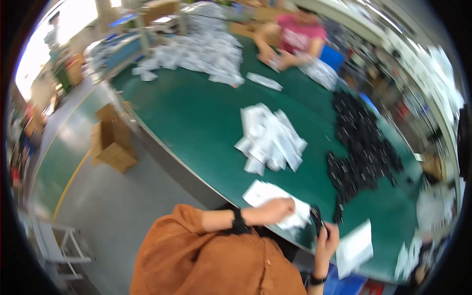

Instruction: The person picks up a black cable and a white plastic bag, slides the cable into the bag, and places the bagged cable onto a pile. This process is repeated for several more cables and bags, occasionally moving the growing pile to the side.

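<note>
My right hand (328,242) grips a black coiled cable (316,219) near the front edge of the green table. Just left of it, my left hand (275,211) is closed over flat white bags (263,192); whether its fingers pinch a bag is blurred. Another white bag (355,250) lies right of my right hand. Beyond my hands sits a loose pile of white packets (270,137). To the right spreads a large heap of black cables (361,147), with a few strays reaching toward my right hand.
The green table (196,113) curves across the view. A person in a pink top (300,37) handles a packet at the far side. Many white packets (196,54) are heaped far left. An open cardboard box (113,140) and a grey metal stool (56,243) stand on the left floor.
</note>
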Demonstrator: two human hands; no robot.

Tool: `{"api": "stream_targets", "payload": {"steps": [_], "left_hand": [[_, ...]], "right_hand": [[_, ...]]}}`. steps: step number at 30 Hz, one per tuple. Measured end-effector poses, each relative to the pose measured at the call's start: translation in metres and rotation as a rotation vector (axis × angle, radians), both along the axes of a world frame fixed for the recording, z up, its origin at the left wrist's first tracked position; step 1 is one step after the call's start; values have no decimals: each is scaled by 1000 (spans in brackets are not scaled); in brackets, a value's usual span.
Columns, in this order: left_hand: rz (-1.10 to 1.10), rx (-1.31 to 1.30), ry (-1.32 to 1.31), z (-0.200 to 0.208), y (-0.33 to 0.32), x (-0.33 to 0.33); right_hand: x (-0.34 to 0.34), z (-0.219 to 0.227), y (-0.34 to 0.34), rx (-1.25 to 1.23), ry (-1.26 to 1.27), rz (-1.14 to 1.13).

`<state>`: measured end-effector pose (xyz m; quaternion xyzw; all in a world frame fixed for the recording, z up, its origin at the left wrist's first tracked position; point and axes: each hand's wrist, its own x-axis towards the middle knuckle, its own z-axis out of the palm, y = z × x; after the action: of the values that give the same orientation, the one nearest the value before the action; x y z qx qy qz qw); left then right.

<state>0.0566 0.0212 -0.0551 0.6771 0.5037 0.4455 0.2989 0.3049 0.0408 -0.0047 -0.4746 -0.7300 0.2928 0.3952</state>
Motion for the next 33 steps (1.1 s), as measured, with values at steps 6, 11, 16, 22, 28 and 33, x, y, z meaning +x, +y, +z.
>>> {"api": "stream_targets", "payload": {"steps": [6,11,16,22,28,33], "left_hand": [[29,-105,12,28,-13,-30],[-9,-126,-18,32,-8,-24],[13,-129,-51,35,-5,-25],[69,-56,0,35,-15,-36],[-198,523,124,2,13,-2],[-139,426,152,21,6,11]], "right_hand": [[-24,22,-9,191,-98,52],[-20,27,-21,211,-124,103],[-23,17,-17,315,-201,209],[-32,11,-14,352,-347,299],[-9,-23,3,-869,361,104],[-30,29,-4,-662,150,255]]}}
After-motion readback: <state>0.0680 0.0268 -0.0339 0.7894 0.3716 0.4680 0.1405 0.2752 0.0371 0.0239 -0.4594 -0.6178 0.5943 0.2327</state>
